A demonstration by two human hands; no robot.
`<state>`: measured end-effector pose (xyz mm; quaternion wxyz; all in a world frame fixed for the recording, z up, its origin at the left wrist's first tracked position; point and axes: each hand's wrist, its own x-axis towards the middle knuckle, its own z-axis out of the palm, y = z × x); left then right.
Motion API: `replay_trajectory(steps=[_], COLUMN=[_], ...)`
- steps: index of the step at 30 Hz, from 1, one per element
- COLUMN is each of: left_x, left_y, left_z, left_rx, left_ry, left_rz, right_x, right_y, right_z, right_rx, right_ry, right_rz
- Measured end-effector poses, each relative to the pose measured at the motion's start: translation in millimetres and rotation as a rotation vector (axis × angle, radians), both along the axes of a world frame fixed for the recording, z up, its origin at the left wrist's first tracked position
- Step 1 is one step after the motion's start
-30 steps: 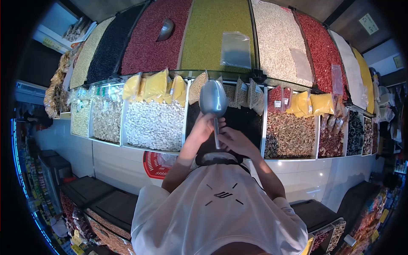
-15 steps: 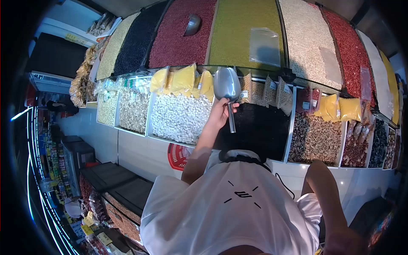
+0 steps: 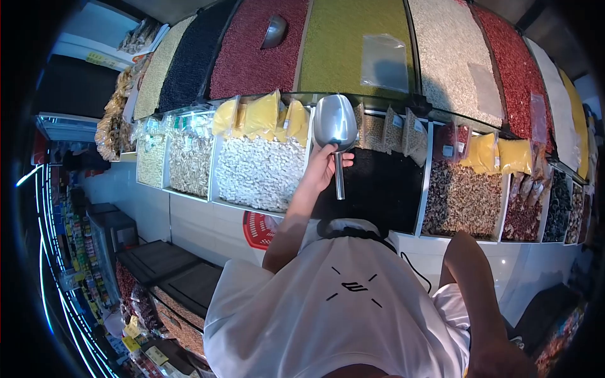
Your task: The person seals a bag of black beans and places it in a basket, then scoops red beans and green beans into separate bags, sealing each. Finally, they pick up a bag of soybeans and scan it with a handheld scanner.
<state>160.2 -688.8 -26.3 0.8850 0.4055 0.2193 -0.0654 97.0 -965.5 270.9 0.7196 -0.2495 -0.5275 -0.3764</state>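
Observation:
A metal scoop (image 3: 335, 121) with a wide bowl and a tubular handle is in my left hand (image 3: 323, 167), in the middle of the view. My left fingers are closed where the bowl meets the handle. The bowl points away from me, and no contents show in it. Beneath the handle lies a bin of black grains (image 3: 372, 189). To the left is a bin of white chunky pieces (image 3: 258, 173). My right arm (image 3: 469, 271) is bent at the elbow on the right; its hand is out of view.
Large bins of red beans (image 3: 252, 57), green beans (image 3: 353, 25) and pale grains (image 3: 450, 63) stand behind. Another scoop (image 3: 273, 33) rests in the red beans. Bags of yellow grain (image 3: 261, 116) line the ledge. A red basket (image 3: 257, 230) sits low on the left.
The view has shifted slightly, so the bins appear a little further left. The scoop's bowl now shows slightly larger and more face-on. My left hand keeps the same hold.

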Motion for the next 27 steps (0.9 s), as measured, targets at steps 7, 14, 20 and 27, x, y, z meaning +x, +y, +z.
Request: replay_trajectory(steps=[7,14,20,27], left_x=[8,38,165,355], left_y=[-17,-62,-75,-37], left_z=[11,25,15,13], left_rx=[-0.213,-0.138,0.658,1.893], left_ry=[-0.044,-0.078,-0.272,-0.463], left_rz=[-0.09,-0.516,-0.448,-0.395], right_x=[36,73,75,55], right_y=[18,58,15,-26], right_z=[-80,-255,-278,-277], right_rx=[-0.533,-0.898,-0.365,-0.301], right_ry=[0.754,1.584,1.867,2.048], right_rz=[-0.199,0.452,0.59,0.406])
